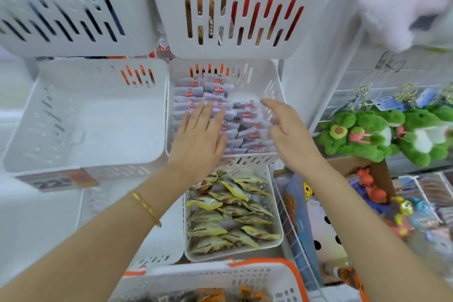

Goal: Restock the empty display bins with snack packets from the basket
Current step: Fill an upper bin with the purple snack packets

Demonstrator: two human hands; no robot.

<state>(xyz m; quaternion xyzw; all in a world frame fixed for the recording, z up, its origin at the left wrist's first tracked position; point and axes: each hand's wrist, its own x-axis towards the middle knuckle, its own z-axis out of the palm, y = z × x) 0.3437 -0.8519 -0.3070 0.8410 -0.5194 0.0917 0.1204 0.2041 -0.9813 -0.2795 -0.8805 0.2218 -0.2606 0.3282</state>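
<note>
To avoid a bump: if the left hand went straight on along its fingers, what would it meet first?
Probably the grey packets in the bin, just beyond the left hand; depth is unclear.

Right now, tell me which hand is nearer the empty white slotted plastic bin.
Left. The left hand lies flat on grey snack packets beside the empty white slotted plastic bin; the right hand is farther, over the packets' right side.

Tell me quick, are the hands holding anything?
Left hand: open, fingers straight, flat on the purple snack packets in the bin.
Right hand: open, fingers loose, holding nothing, near the bin's right wall.
</note>
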